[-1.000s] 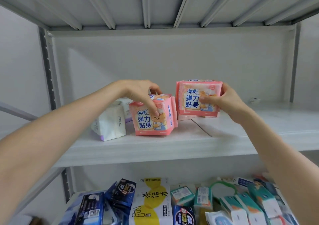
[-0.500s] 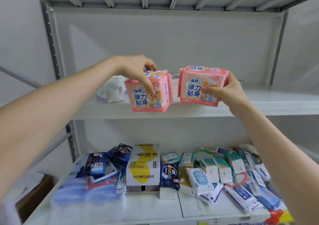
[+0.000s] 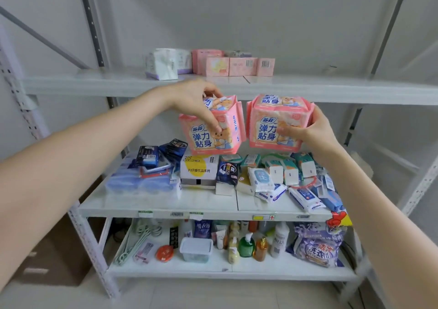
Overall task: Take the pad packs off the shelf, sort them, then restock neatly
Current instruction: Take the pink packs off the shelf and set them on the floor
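Before the shelf (image 3: 331, 90), outstretched hands (image 3: 192, 102), gripping packs (image 3: 272, 128)

A row of pad packs (image 3: 239, 65) sits toward the back of the upper shelf (image 3: 94, 83). In front of that shelf's edge and just below it, the left hand (image 3: 196, 100) holds the left pack (image 3: 213, 133). Beside it, the right hand (image 3: 310, 128) holds the right pack (image 3: 272, 123). Below the upper shelf, the middle shelf (image 3: 166, 204) carries a box (image 3: 199, 168) and wipes (image 3: 260, 178).
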`<state>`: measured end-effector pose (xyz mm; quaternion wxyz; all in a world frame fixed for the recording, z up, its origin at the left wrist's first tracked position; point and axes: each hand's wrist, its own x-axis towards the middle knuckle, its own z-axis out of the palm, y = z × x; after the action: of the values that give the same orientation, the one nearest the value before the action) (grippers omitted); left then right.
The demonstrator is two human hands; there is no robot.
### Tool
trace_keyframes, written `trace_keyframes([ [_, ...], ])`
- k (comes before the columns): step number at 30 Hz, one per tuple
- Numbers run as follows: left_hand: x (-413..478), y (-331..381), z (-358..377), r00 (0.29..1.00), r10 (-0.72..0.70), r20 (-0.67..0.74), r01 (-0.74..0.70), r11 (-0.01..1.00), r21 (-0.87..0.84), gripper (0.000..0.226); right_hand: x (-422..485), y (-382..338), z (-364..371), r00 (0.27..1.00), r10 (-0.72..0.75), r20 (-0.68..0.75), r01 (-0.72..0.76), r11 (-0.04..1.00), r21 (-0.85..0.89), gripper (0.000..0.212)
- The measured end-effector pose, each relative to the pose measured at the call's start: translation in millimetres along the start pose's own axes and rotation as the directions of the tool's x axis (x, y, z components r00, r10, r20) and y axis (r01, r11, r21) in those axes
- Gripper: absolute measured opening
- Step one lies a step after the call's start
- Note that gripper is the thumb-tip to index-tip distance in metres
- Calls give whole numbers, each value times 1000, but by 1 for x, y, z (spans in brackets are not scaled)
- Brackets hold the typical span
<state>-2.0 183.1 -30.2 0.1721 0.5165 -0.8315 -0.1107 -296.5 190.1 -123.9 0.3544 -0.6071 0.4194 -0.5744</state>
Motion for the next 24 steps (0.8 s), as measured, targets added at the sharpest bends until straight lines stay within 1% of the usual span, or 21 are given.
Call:
trace_keyframes([
  [5, -41, -9, 55, 995, -29, 94, 26, 999, 29, 83, -68, 39, 6, 995, 103, -8, -103, 994, 30, 79],
  [7, -58, -20, 82, 989, -52, 136, 50, 999, 15, 87, -96, 59, 12, 988, 152, -5, -152, 988, 36, 83],
  [12, -93, -57, 155, 965, -101, 242, 110, 994, -23, 88, -162, 117, 31, 955, 296, 19, -296, 955, 7, 89],
  [16, -110, -87, 216, 939, -163, 304, 175, 984, -11, 95, -208, 167, 41, 915, 403, 32, -403, 915, 20, 85],
  [18, -114, -102, 246, 923, -190, 335, 214, 976, -36, 95, -226, 192, 44, 898, 440, 25, -440, 897, 29, 81],
  [24, -109, -149, 337, 875, -230, 426, 290, 954, -81, 93, -258, 268, 47, 819, 569, 73, -574, 816, 68, 79],
])
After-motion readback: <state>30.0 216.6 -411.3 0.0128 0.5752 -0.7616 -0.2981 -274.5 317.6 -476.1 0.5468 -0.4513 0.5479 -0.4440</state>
